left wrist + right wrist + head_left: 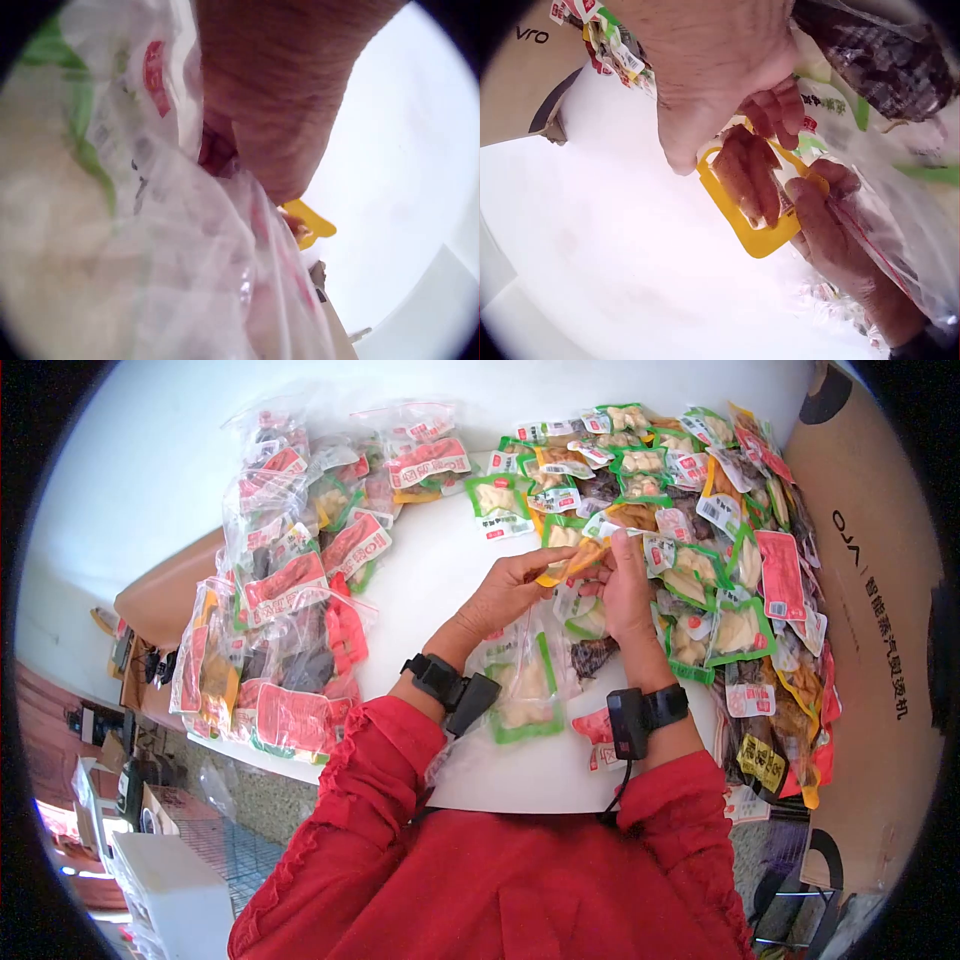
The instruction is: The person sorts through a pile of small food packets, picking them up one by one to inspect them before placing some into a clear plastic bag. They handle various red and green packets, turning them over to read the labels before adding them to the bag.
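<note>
Between the hands is a yellow-edged clear food packet (pixel 746 180) with brown meat pieces inside, raised above the white table. My left hand (pixel 505 595) pinches one side of it between thumb and fingers. At its other end, my right hand (pixel 625 595) grips it, thumb on the near edge and fingers curled behind. A clear zip bag (pixel 195 247) with a red seal line hangs just below and beside the left hand. Inside that bag show a green-edged packet of pale food (pixel 525 695) and a dark packet (pixel 889 64).
Filled zip bags with red labels (pixel 290 575) are heaped on the left of the white table (pixel 405 570). Loose green-edged and other food packets (pixel 690 575) pile up on the right, beside a tall cardboard box (pixel 870 610). A red-and-white piece (pixel 597 730) lies near the front edge.
</note>
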The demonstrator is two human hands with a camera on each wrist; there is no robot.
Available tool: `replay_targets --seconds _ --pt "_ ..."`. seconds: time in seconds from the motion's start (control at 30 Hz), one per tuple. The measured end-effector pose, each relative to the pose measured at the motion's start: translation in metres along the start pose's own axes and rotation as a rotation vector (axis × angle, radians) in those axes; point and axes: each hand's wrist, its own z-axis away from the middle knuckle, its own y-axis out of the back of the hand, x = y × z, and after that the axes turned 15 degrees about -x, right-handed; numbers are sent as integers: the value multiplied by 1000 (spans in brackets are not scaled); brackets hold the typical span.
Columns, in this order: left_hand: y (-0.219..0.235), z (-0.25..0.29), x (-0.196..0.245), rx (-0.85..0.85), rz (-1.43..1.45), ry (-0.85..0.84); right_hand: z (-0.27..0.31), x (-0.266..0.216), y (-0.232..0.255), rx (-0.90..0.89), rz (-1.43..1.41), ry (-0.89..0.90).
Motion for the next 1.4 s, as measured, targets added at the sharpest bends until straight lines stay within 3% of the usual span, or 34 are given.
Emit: replay_targets --seconds 0.1,0.17,0.3,0.43,0.53,0.6,0.63,0.83,0.93,1.07,1.13,1.33,1.4 --pt "12 2 5 -113 -117 6 -2 2 7 -37 -166 -37" --pt "23 9 26 -265 18 103 -2 1 4 -85 -373 116" --pt "42 18 33 -188 118 167 0 -3 1 -91 -436 102" --pt "53 23 27 -140 51 206 -1 -2 1 -134 -307 74" --pt "51 26 31 -111 -90 260 -2 1 3 -120 -217 40" --pt "52 25 33 -127 -530 346 -1 3 1 -106 -159 8" --pt "52 27 30 -131 -639 232 -1 2 0 -95 -168 16" --pt "37 31 58 -227 -1037 361 2 -6 -9 -68 -108 42" --pt "25 34 82 -229 -789 439 4 -9 -15 -86 -44 54" --pt "22 34 80 -275 -579 408 5 -7 -13 -244 -94 -67" --pt "22 32 82 -434 -474 395 5 -4 -11 -299 -129 -105" --pt "21 28 76 -345 -705 302 5 -5 -10 -266 -219 -165" --pt "17 29 80 -315 -769 350 2 -4 -7 -146 -205 -61"
